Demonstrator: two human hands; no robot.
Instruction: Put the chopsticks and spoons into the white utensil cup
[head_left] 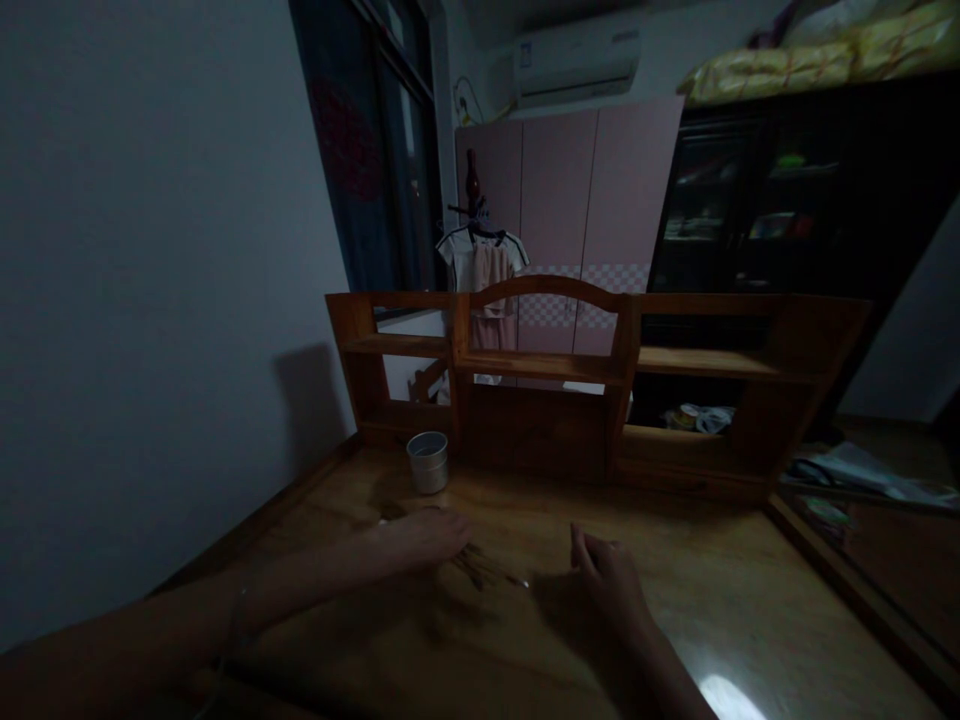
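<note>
My left hand (431, 533) reaches in from the left and lies low over the desk, its fingers closed around a bundle of thin brush-like sticks (480, 566). The sticks fan out to the right from under the fingers; one ends in a pale tip. Their exact kind is too dark to make out. To the right, my right hand (606, 575) hovers over the wood, apart from the sticks, with its fingers curled in and nothing visible in them. Just behind my left hand stands a grey metal-looking cup (428, 463), upright.
A wooden desk (525, 660) lies under both hands, backed by a low wooden shelf unit (540, 367). A pale wall (165, 250) borders the left side. Beyond are hanging clothes (484, 262), a pink wardrobe (559, 190) and a dark cabinet (750, 190).
</note>
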